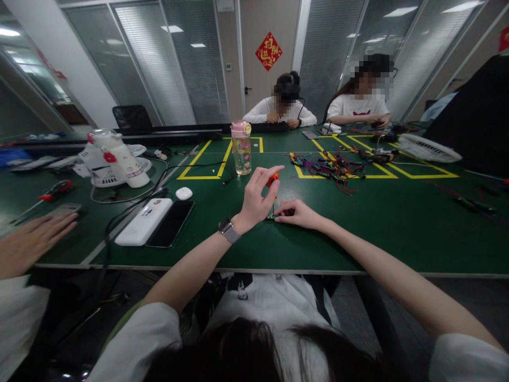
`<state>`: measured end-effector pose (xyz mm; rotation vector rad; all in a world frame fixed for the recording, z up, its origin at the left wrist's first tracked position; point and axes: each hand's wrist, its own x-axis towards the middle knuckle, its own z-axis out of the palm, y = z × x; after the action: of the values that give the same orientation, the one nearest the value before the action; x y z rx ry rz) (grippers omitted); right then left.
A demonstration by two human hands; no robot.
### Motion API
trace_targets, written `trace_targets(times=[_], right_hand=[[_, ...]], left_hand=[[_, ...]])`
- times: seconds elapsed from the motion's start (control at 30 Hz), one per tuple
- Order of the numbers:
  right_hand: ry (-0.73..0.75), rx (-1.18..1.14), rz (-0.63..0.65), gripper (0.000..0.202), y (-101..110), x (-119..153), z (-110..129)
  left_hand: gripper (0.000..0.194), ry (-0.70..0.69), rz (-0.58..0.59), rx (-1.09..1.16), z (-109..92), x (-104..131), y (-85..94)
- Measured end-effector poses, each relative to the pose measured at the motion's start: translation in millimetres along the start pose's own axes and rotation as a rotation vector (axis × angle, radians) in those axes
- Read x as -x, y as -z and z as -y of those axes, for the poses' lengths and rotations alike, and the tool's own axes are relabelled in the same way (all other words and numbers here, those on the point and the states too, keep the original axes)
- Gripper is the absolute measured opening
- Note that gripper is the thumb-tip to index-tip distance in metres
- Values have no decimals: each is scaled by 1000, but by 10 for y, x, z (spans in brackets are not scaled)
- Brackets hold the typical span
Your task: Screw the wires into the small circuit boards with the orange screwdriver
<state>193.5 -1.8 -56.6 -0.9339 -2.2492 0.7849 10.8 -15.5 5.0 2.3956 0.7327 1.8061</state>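
My left hand (pixel 259 196), with a watch (pixel 228 229) on its wrist, grips the orange handle of a screwdriver (pixel 273 179). The tool stands upright, its thin shaft pointing down at a small green circuit board (pixel 271 217) on the green table (pixel 334 239). Low on the table, my right hand (pixel 297 214) pinches the board's right side, where a small dark part shows under the fingers. Beyond both hands lies a tangled pile of boards with red and dark wires (pixel 330 165).
A bottle (pixel 242 151) stands behind my hands. Left are a phone (pixel 170 223), a white power bank (pixel 143 222), a white case (pixel 184 193), cables and a white fan (pixel 119 159). Another person's hand (pixel 37 241) rests far left. Two people sit opposite.
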Motion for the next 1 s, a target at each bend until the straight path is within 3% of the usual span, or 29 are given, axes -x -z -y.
trace_targets(times=[0.2, 1.0], right_hand=[[-3, -3, 0, 33, 5, 4, 13], [-12, -15, -13, 29, -12, 2, -5]], left_hand=[[35, 6, 26, 47, 18, 11, 1], [28, -1, 41, 24, 11, -1, -1]])
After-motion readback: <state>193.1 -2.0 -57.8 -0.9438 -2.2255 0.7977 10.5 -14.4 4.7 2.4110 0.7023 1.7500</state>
